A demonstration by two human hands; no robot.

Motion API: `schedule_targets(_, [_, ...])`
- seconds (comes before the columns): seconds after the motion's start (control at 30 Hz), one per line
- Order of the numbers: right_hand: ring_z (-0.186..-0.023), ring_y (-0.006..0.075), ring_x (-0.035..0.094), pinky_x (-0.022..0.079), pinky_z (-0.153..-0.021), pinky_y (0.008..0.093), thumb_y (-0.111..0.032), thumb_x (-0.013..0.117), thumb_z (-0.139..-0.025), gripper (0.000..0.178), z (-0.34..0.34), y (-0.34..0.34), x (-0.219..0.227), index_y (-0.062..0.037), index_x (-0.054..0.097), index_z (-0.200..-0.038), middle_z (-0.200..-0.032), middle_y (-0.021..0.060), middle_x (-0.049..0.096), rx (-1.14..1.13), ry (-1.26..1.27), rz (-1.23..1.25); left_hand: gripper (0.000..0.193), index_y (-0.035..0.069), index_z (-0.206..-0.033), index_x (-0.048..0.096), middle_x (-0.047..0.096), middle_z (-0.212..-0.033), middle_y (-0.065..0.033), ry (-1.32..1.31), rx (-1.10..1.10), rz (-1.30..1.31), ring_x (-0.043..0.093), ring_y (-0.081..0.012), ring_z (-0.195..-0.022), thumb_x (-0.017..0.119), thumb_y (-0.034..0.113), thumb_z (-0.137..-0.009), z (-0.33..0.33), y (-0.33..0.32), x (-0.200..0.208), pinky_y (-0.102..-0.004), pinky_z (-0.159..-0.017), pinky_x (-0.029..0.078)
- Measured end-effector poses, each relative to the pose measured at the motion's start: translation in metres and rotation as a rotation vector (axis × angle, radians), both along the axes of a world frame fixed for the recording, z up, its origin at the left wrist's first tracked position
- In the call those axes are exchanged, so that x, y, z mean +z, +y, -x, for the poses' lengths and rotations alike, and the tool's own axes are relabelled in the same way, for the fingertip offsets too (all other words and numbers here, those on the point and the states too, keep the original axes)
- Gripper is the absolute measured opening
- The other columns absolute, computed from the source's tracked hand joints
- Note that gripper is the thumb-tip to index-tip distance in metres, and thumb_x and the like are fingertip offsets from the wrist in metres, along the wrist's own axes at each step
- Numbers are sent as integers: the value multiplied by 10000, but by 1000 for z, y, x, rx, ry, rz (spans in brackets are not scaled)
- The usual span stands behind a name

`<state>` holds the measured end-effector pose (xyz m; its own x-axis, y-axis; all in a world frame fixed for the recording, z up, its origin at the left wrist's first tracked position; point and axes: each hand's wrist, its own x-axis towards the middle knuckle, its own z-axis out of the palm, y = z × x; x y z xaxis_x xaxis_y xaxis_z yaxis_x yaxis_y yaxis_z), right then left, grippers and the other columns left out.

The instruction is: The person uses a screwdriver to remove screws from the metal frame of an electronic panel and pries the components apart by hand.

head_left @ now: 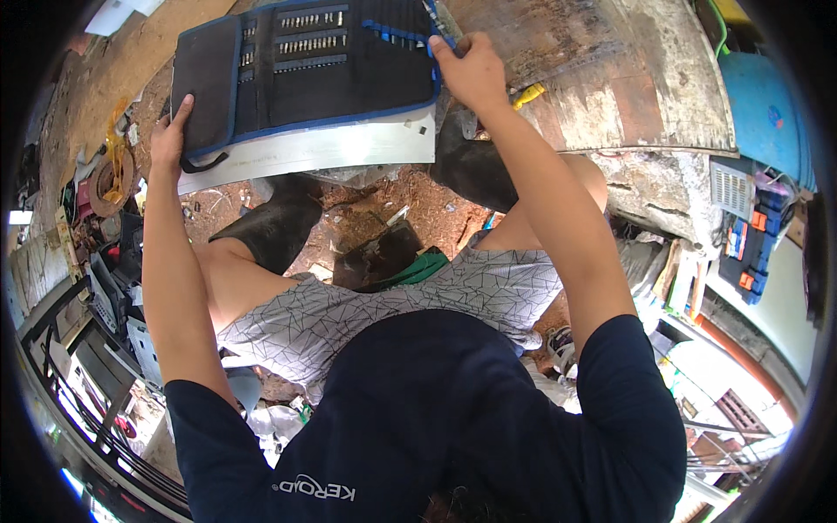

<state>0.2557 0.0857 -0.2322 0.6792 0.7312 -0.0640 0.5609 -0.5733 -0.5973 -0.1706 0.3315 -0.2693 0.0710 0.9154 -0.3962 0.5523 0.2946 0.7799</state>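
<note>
A black fabric tool case (349, 96) with blue trim lies unfolded across a white board (349, 152) at the top of the view. Rows of small metal screwdriver bits (311, 42) sit in its loops, and thin blue-and-black tools (397, 33) are slotted at its right. My left hand (168, 139) grips the lower left edge of the case, its thumb on top and the other fingers mostly hidden. At the upper right edge my right hand (471, 70) is closed on the case, thumb over the trim. A slim pen-like tool (433, 16) shows beside that thumb.
A worn wooden board (628, 87) extends to the right, with a yellow-handled object (528, 95) near its edge. Farther right are a blue container (767, 113) and a blue-and-orange case (754, 248). Scrap clutters the left, around a reel-like ring (111, 187). Dark boots (275, 222) stand below the board.
</note>
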Motion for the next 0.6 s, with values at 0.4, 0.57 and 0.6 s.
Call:
schedule_targets(0.4, [-756,110,590,484,-658,277,-177,609,-972,326,-16,-139,52,-1,575,-1244,-917,54,674,172,483,-4,820,-11,-1431,547,666,-1290,-192,-68,51,46,665,-260,-1151,796,496,-837,-2,-29,11,-351,-1002,506])
schedule_targets(0.57, [-873,161,596,505,-735,324,-354,519,-1077,346,33,-108,-37,-22,542,-1170,-1050,80,651,-184,522,-18,784,-24,-1412,558,673,-1277,-188,-89,105,-71,672,-274,-1127,819,436,-834,-8,-52,12,-361,-977,524])
schedule_targets(0.6, [-958,185,593,517,-765,355,-342,510,-1079,338,42,-99,-49,-27,528,-1203,-1080,94,648,-217,575,-80,823,-73,-1392,554,666,-1279,-210,-74,104,-51,671,-285,-1131,830,447,-818,-7,-52,11,-366,-982,522])
